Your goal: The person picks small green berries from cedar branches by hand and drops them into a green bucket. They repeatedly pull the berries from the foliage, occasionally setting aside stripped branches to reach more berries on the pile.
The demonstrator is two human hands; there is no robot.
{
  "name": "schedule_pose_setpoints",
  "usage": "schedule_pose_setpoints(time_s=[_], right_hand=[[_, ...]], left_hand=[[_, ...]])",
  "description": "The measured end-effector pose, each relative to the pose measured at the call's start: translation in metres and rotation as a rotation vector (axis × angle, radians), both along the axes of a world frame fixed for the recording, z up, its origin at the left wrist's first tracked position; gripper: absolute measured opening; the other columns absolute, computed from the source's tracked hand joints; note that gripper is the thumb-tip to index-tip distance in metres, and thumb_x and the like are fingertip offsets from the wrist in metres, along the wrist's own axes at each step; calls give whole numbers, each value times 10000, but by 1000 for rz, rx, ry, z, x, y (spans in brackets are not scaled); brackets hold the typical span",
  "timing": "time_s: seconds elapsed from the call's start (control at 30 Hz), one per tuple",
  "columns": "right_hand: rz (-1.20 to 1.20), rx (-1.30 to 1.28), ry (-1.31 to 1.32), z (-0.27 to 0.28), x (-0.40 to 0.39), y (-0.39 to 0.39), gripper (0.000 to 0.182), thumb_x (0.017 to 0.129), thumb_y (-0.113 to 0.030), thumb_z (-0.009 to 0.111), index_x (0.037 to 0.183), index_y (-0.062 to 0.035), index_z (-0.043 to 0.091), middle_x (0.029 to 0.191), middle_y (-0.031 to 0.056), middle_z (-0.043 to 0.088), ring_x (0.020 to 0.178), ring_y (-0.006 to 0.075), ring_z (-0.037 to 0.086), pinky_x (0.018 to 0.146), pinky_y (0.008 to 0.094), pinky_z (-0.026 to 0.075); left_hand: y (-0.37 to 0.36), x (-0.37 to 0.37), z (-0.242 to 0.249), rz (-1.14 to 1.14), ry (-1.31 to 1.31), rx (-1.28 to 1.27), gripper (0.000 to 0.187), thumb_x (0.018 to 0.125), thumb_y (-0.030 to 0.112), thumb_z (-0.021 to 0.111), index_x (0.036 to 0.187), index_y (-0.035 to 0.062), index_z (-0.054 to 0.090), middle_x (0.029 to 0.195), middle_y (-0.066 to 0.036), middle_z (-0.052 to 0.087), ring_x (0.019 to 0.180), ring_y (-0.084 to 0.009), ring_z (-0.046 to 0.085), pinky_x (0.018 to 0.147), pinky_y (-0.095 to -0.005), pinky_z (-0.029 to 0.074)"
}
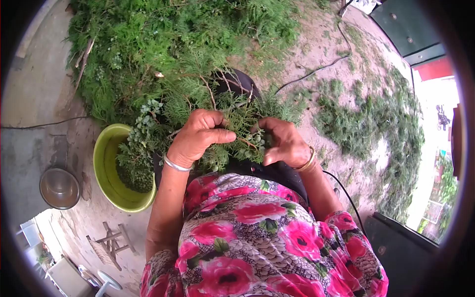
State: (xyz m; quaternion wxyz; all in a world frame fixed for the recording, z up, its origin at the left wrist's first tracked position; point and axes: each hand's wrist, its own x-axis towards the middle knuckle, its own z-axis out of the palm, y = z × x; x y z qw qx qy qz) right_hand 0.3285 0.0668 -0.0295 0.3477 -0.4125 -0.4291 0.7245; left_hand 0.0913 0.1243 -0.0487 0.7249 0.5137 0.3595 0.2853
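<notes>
A leafy arborvitae branch (240, 111) with flat green sprays and small pale-green cones lies across my lap. My left hand (199, 138), with a silver bangle at the wrist, is closed on it, the thumb stretched over the foliage. On the other side, my right hand (286, 144), wearing a gold-coloured bangle, curls round a sprig; its fingertips are partly hidden by the leaves. A dense cluster of cones (148, 116) hangs left of my left hand. Beside it stands a yellow-green bucket (102, 166) holding many loose cones (136, 178).
A large heap of cut branches (143, 39) lies ahead. More cuttings (368, 133) are spread on the floor at the right. A black cable (316, 69) crosses the ground. At the left are a metal bowl (59, 188) and a small wooden stool (111, 244).
</notes>
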Motion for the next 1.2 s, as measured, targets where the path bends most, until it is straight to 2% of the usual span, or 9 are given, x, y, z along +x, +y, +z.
schedule_pose_setpoints(time_s=[0.03,0.1,0.17,0.23,0.47,0.8,0.87,1.1,1.2], right_hand=[[3,1,2,-3,-4,2,649,600,-272,895,1066,42,570,755,11,545,697,81,535,571,233,429],[10,282,-341,-11,-11,5,565,608,-246,888,1018,18,601,761,1,554,679,75,525,596,260,434],[-44,285,-314,-10,-19,5,458,636,-209,866,962,6,626,773,1,587,683,79,537,629,258,438],[-92,337,-219,-9,-23,5,338,683,-149,826,919,9,642,788,13,629,708,78,556,645,245,441],[-268,93,-211,-8,-16,-11,117,761,-49,714,858,3,675,745,14,662,695,71,578,652,229,458],[-484,-83,-129,-16,-6,-26,94,778,-29,671,858,19,660,719,44,650,651,81,566,575,224,439],[-533,-122,-70,-30,25,-31,92,777,-16,662,862,18,649,727,65,646,639,98,567,539,218,424],[-636,-209,191,-17,55,-42,126,810,-27,609,920,35,604,829,142,645,620,146,580,457,204,392],[-541,-169,233,-4,39,-46,113,838,-63,605,891,36,623,810,136,654,601,138,581,433,193,377]], left_hand=[[1,-1,-2,-17,4,-14,129,722,16,719,843,-7,680,766,15,648,683,-47,538,641,-201,424],[0,2,2,-12,14,-17,95,724,21,720,797,0,664,733,25,623,656,-41,511,612,-207,408],[-1,5,12,-8,23,-21,81,725,26,722,751,7,647,701,35,599,628,-35,483,582,-214,392],[-2,7,23,-38,43,33,213,728,14,716,628,39,530,634,68,449,598,-22,397,514,-221,327],[-3,9,13,-18,99,96,323,715,40,729,561,54,446,608,64,424,572,-22,360,495,-234,290],[-2,14,1,-128,293,382,245,721,52,726,599,16,516,581,49,446,547,-33,383,482,-240,310],[-4,9,11,28,122,129,207,723,46,726,622,26,546,596,61,471,550,-29,394,478,-233,313],[6,12,-1,91,32,83,159,739,65,722,645,32,598,610,72,500,576,-23,407,525,-222,335],[7,15,4,135,-17,-5,66,751,19,703,729,11,641,729,23,629,658,-39,506,621,-217,403]])
